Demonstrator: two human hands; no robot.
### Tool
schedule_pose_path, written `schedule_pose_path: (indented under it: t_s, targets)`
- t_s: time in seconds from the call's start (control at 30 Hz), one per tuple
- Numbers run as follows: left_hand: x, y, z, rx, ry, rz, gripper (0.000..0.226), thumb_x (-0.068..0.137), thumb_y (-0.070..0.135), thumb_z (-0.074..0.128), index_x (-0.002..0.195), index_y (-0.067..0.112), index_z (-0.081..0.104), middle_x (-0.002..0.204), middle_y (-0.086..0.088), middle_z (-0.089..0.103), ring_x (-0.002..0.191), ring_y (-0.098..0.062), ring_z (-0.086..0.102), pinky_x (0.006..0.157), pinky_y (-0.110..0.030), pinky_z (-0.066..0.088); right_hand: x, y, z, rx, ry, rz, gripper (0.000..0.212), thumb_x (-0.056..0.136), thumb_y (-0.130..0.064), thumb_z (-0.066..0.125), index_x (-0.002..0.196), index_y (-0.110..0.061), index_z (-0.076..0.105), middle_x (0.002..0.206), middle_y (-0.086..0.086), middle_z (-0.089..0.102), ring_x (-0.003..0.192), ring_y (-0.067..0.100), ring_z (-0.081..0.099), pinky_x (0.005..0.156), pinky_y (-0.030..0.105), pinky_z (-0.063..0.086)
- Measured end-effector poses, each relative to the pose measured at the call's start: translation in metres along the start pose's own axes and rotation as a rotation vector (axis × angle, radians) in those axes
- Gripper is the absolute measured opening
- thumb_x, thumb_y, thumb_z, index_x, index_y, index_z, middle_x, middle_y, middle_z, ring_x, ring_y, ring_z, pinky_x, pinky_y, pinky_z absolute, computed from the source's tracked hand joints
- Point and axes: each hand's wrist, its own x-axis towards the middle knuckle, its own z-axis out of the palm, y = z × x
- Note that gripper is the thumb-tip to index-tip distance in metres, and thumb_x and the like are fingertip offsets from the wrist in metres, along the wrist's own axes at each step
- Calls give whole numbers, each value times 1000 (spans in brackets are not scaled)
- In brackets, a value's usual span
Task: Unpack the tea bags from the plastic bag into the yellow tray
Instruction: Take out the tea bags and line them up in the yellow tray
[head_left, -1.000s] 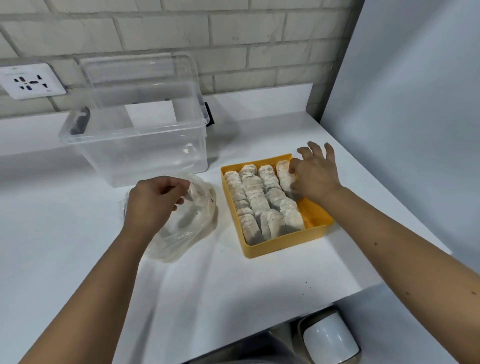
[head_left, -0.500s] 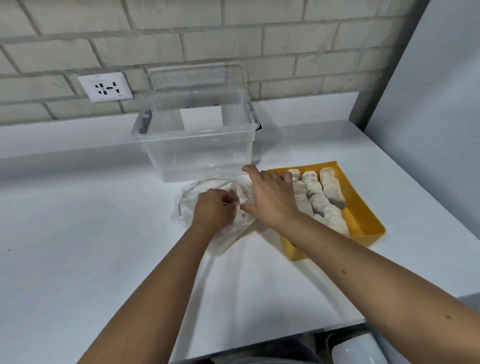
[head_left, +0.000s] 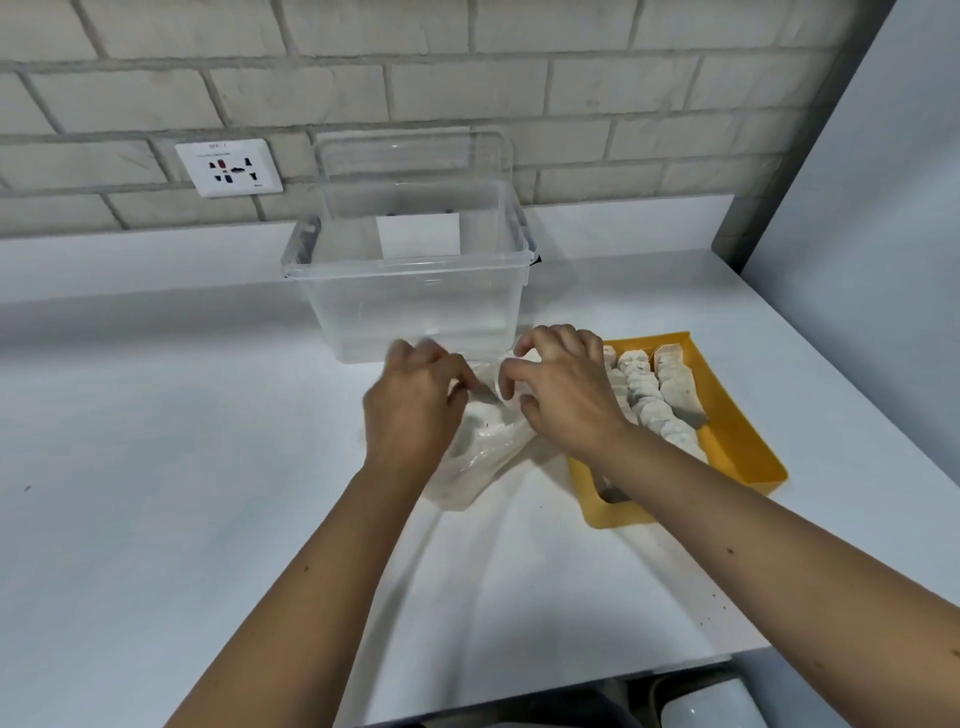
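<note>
A big clear box (head_left: 415, 296) with no lid sits on the white bench (head_left: 156, 467), close to the grey brick wall (head_left: 467, 67). A white plug socket (head_left: 228, 167) is on the wall, left of the box.

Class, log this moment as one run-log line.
left hand: on plastic bag | right hand: at bag mouth | tea bags: rows in yellow tray
</note>
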Motion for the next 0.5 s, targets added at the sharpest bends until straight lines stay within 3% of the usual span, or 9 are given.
schedule_pose_path:
  t_s: [0.07,0.13,0.17,0.27,0.4,0.5]
  targets:
    - [1,-14,3,169,92,55,18,73,19,80,88,30,77,112,-2,62,102,-32,53,76,-38,42,3,-4,-3,-22,-133,4,25,78,-16,69,91,-38,74,137,5,52,136,29,32,111,47,15]
    - [7,-25,9,216,-94,27,26,77,21,78,98,36,77,130,-6,57,113,-37,51,91,-44,39,9,-10,-3,-85,-330,8,27,89,-26,60,108,-42,71,156,5,31,148,29,9,118,53,0]
    - [12,-26,10,202,-196,5,29,83,20,73,105,39,75,132,-5,55,113,-34,53,91,-40,38,14,-13,-1,-140,-412,0,29,91,-30,57,116,-42,68,157,5,28,149,28,6,118,54,-4]
    - [20,-24,14,120,-333,-18,48,93,5,51,122,40,67,120,-2,56,104,-27,57,72,-31,37,25,-20,3,-274,-511,33,43,90,-28,56,132,-31,57,139,8,41,138,28,27,117,55,0]
    - [14,-28,6,56,-104,113,63,77,-14,52,122,29,69,105,-4,61,86,-28,58,54,-28,34,27,-19,-4,-233,-377,56,62,83,-13,57,141,-33,45,128,6,44,125,25,41,113,48,13]
    - [8,-34,5,27,-106,115,64,74,-14,53,119,28,70,106,-3,62,82,-28,60,52,-26,34,22,-17,-7,-255,-383,16,60,86,-14,54,139,-40,46,126,5,45,125,26,38,111,46,17]
